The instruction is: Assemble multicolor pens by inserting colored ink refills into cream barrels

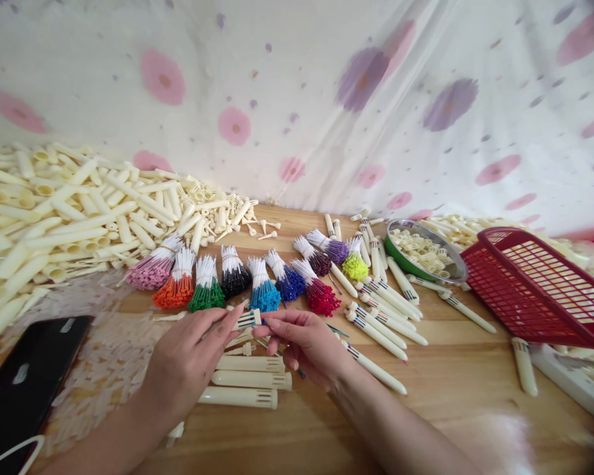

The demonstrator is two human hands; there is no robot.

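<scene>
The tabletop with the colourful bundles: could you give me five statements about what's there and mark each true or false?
1. The left hand holds a slotted cream part. True.
2. The red basket stands at the picture's left. False: the red basket is at the right.
3. The orange bundle lies between the pink bundle and the green bundle. True.
4. The green bowl is full of coloured sticks. False: the green bowl holds small cream pieces.
5. The black phone is at the picture's left. True.
</scene>
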